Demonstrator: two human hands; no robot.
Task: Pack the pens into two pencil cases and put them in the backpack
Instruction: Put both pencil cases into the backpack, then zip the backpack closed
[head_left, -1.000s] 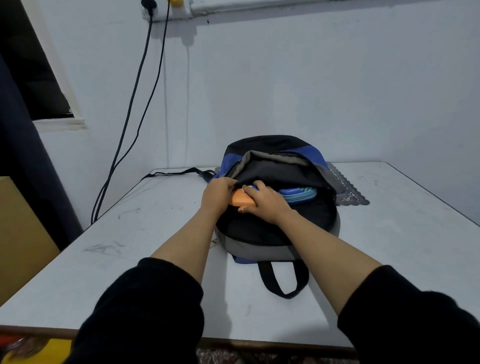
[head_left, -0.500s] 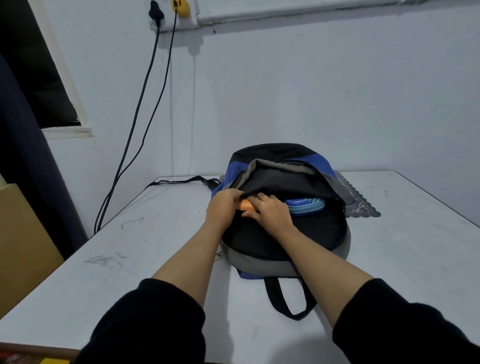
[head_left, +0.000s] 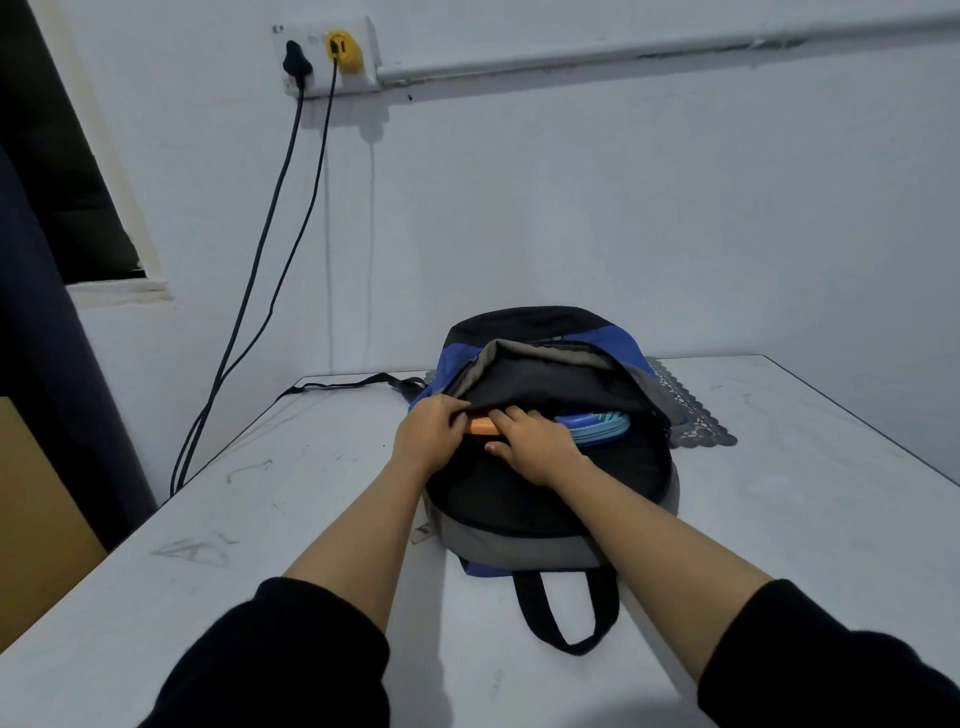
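Observation:
A black, blue and grey backpack (head_left: 550, 525) lies open on the white table (head_left: 291, 525), its mouth facing me. Inside the opening lies a blue pencil case (head_left: 597, 425) on the right. An orange pencil case (head_left: 483, 425) shows only as a small strip between my hands. My left hand (head_left: 428, 434) grips the dark upper flap at the left of the opening. My right hand (head_left: 530, 444) lies over the orange case with fingers curled on it, pressing it into the bag. No loose pens are visible.
A black strap (head_left: 343, 385) trails left from the bag and a carry loop (head_left: 563, 613) hangs toward me. A grey lace mat (head_left: 696, 421) lies behind the bag on the right. Two cables (head_left: 270, 234) drop from a wall socket (head_left: 322, 57) past the table's left edge.
The orange case has slid deeper into the backpack, showing less of itself. My left hand has closed on the flap. The camera has tilted up, revealing the wall socket.

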